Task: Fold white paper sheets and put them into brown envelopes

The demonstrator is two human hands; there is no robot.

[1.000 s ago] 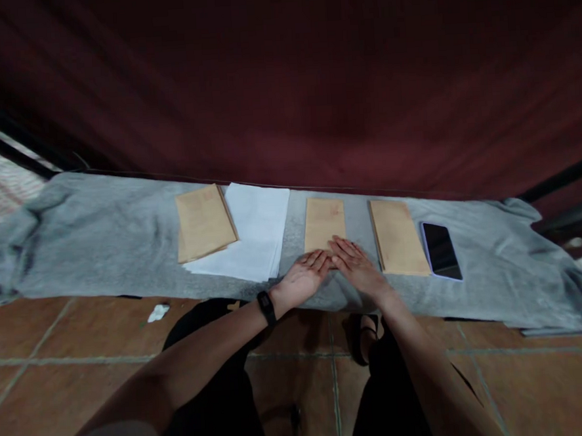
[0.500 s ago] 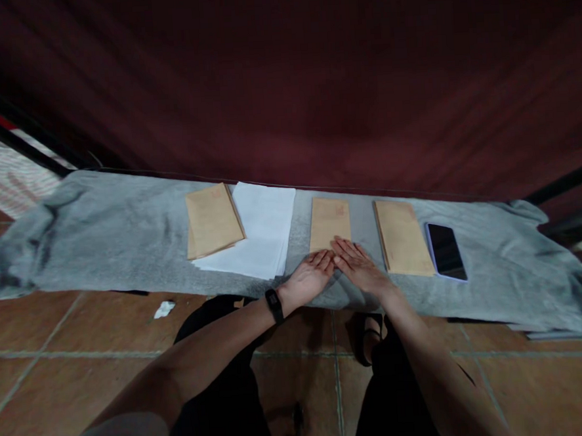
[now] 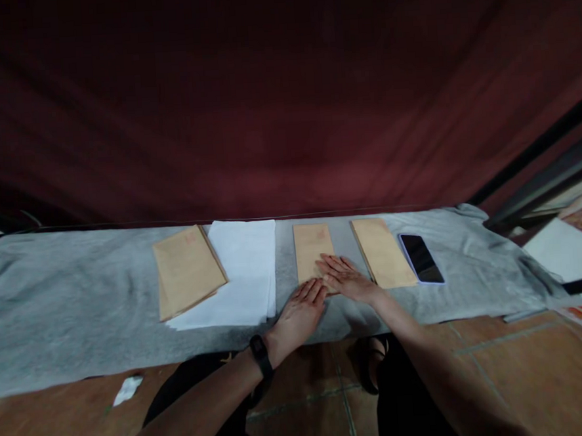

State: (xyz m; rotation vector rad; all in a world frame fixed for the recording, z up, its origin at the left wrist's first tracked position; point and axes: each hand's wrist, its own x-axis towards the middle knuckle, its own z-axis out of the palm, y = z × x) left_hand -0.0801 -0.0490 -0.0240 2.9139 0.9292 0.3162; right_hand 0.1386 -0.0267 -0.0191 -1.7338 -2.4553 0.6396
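Observation:
A brown paper envelope (image 3: 307, 246) with a small reddish print lies flat on the grey cloth in front of me. My left hand (image 3: 302, 309) rests with its fingers stretched out on the envelope's near left corner. Flat across the lower right part of the same envelope lies my right hand (image 3: 344, 277), fingers extended and slightly spread. The near edge of the envelope is partly hidden under both hands. To the right is a stack of brown envelopes (image 3: 384, 255), and on the left another stack of envelopes (image 3: 188, 267) overlaps white paper sheets (image 3: 247, 270).
A phone (image 3: 422, 259) in a light purple case lies beside the right stack. The grey cloth (image 3: 88, 289) covers a long narrow bench before a dark red curtain (image 3: 277, 146). A crumpled white scrap (image 3: 128, 390) is on the tiled floor (image 3: 307, 401).
My view has shifted and tilted, so the bench sits lower and further left. My right hand has moved up over the envelope, away from the left fingertips.

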